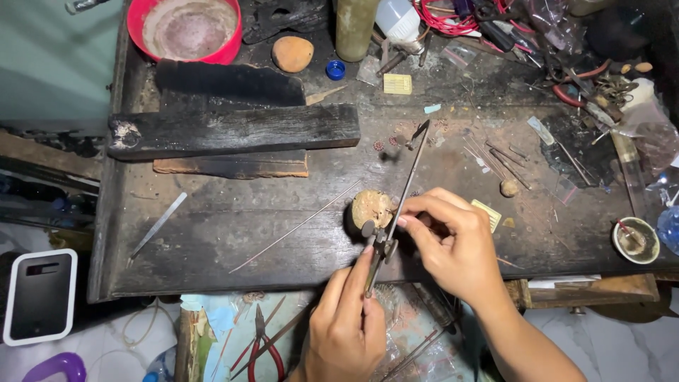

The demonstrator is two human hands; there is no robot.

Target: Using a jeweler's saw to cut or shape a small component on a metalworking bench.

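My left hand (pixel 346 322) grips the handle of a thin metal saw frame (pixel 397 205) that runs up and away over the dark wooden bench (pixel 233 233). My right hand (pixel 453 244) pinches something small against the frame near a round tan lump (pixel 371 206) at the bench's front edge. What the right fingertips hold is too small to make out. A long thin wire (pixel 293 228) lies slanted to the left of the lump.
Charred wooden blocks (pixel 233 131) lie at the back left. A red bowl (pixel 185 28) stands behind them. A metal strip (pixel 157 226) lies at the left. A small cup (pixel 635 240) sits at right. Red-handled pliers (pixel 265 350) lie below the bench. Tools and wires crowd the back right.
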